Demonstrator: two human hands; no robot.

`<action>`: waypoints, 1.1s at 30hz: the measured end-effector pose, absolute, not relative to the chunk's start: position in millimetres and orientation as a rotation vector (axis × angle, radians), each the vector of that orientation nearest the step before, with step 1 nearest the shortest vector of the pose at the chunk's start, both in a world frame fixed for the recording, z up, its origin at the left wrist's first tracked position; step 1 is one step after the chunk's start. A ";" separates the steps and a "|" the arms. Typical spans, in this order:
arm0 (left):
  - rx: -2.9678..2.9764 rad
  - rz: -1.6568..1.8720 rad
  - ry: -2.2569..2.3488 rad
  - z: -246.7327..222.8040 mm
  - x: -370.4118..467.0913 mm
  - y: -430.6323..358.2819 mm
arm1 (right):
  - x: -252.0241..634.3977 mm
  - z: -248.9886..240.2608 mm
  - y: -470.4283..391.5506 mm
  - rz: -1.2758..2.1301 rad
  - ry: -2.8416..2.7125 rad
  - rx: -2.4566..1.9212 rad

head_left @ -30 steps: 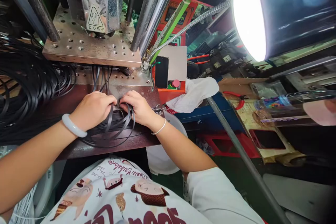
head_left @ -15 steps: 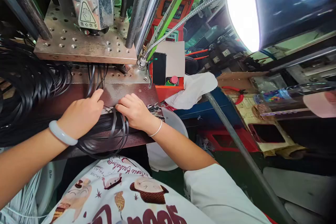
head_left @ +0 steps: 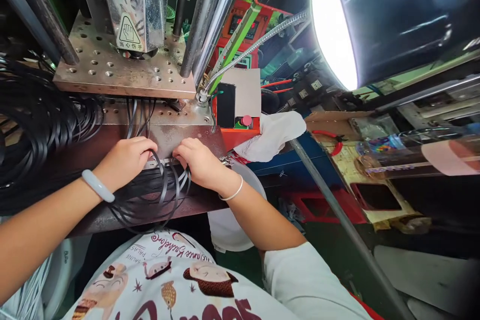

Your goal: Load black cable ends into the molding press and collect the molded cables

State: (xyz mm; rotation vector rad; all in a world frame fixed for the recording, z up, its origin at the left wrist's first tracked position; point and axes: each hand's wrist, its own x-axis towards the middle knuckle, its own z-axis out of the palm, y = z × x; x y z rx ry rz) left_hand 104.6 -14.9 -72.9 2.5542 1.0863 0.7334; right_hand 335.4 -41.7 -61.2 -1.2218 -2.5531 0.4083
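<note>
My left hand (head_left: 126, 161) is closed, thumb and forefinger pinching a flat black cable (head_left: 163, 180) that curves down toward me. Just to its right, my right hand (head_left: 201, 164) has its fingers curled round the upper ends of more black cables (head_left: 185, 178); the tips are hidden under the fingers. Both hands are over a narrow metal strip (head_left: 151, 164) along the front of the machine bed. Behind them, several cables (head_left: 140, 115) run out from under the drilled press plate (head_left: 123, 84). Looped cable lengths hang over the front edge.
A big coil of black cables (head_left: 33, 125) lies at left. The press housing bears a hand-warning label (head_left: 129, 34). At right stand a red control box (head_left: 240, 139) with a phone (head_left: 226, 105), a white cloth (head_left: 279, 132), a white bucket (head_left: 234, 230) and a bright lamp (head_left: 333, 25).
My left hand has moved right and toward me, from beside the cables under the press to the looped cable. My right hand has shifted slightly right. The whole view has moved a little.
</note>
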 end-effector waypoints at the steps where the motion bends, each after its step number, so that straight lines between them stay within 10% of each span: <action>1: 2.561 0.773 1.087 -72.9 104.0 -16.0 | 332.3 -60.0 -45.3 0.297 -2.612 -1.234; 33: 2.623 0.927 0.904 -73.6 90.8 -37.5 | 332.4 -86.5 -62.5 -0.025 -2.562 -1.073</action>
